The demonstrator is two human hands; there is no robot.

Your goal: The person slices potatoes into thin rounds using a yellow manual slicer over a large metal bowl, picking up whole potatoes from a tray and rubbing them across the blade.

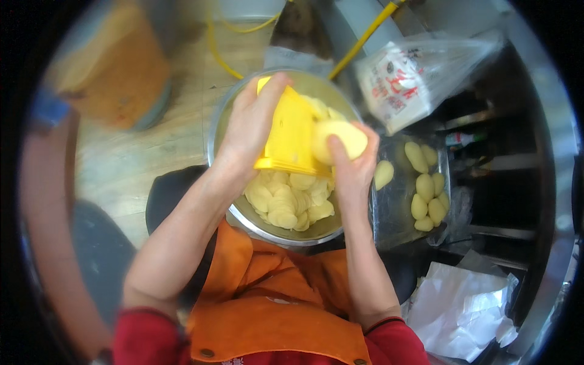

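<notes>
My left hand [251, 118] grips the side of a yellow plastic slicer [289, 132], tilted over a round metal bowl [278, 238]. A peeled potato [349, 139], slightly blurred, is in my right hand [353, 159], held against the slicer's right side with the thumb across it. Many thin potato slices [287, 203] lie heaped in the bowl under the slicer. The slicer's blade is hidden from this angle.
To the right is a clear-looking tray [392, 214] with several peeled potatoes [425, 187] and one apart [384, 174]. Beyond it hangs or rests a printed plastic bag [406, 86]. White sheets [461, 310] lie lower right. A yellow hose [365, 39] runs behind the bowl.
</notes>
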